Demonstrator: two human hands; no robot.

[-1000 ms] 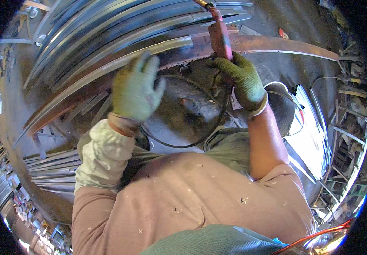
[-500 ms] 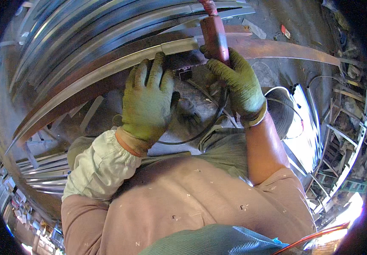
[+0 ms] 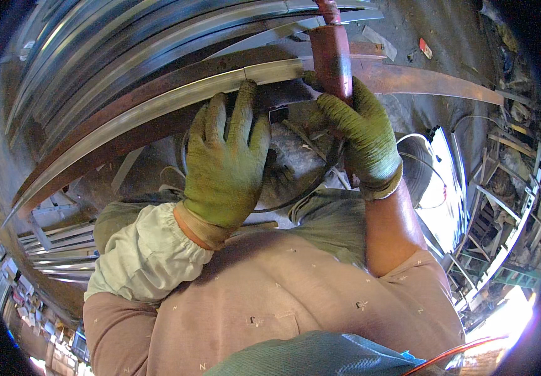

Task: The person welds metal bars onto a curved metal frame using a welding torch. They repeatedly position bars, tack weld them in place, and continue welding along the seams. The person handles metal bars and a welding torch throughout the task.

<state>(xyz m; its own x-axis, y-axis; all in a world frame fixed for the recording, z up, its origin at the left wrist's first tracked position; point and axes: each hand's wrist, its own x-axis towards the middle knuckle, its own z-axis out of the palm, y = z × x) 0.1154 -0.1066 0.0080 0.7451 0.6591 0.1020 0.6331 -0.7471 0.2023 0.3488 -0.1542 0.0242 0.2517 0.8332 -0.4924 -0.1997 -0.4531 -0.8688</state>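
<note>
Looking down at a seated or crouching person's lap, a green-gloved left hand [image 3: 223, 166] reaches up to a pale metal strip [image 3: 182, 92], its fingers spread apart and its grip closed on nothing; the index fingertip meets the strip's near edge, seemingly touching, close to a thin crosswise seam. The strip lies just beyond this hand, its long axis running from the lower left up toward the right, where its end stops beside a red handle [image 3: 332, 59]. The green-gloved right hand [image 3: 364, 141] has its grip clamped around that handle, which points away from the body, across the strip's line; whether it touches the metal below cannot be told. The left hand is the nearer to the strip's long run, the right to its end. The strip is smooth and dull silver, set along a rough, rust-brown beam [image 3: 433, 81] that continues past the handle. The handle is blocky and worn, the gloves ribbed and stained. Beyond lies a stack of shiny metal lengths [image 3: 157, 44]; a gathered white sleeve [image 3: 145, 254] covers the left forearm.
</note>
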